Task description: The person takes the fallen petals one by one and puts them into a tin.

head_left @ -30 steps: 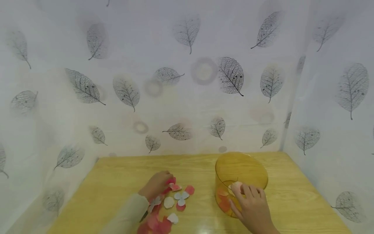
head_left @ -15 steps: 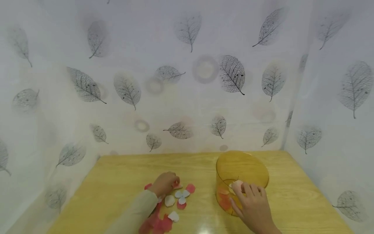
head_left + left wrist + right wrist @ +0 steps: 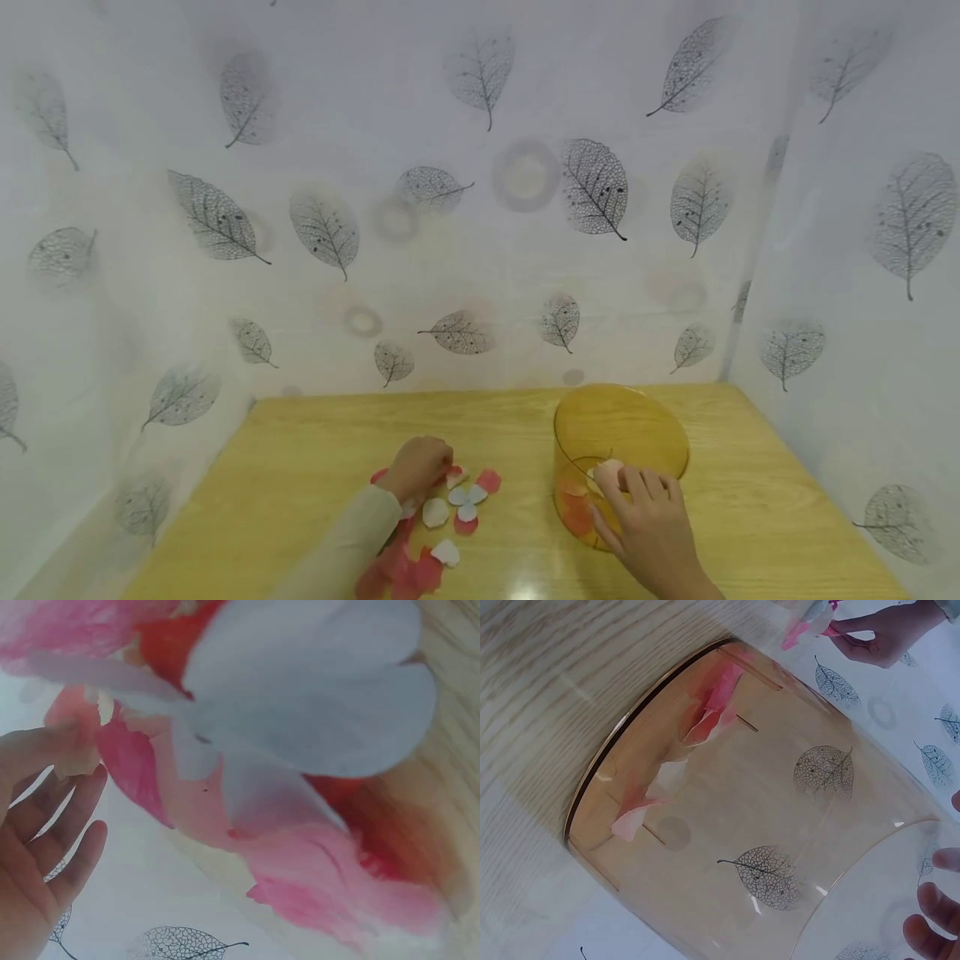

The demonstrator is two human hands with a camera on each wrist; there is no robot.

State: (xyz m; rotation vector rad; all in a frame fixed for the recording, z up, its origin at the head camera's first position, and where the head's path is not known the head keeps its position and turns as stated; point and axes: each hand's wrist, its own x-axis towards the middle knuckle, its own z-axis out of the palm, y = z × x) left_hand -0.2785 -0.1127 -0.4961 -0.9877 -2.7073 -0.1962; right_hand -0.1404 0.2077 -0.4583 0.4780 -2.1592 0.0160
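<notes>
Petals (image 3: pixel 576 513) partly inside amber container (image 3: pixel 622 421)
More lie left of it; my left hand (image 3: pixel 418 467) pinches a peach petal (image 3: pixel 73 706); right hand's (image 3: pixel 654 518) grip unclear.

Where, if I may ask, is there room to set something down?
Bare tabletop lies left of the left sleeve, between the petals and the amber container, and to that container's right. Petals crowd around the left hand.
</notes>
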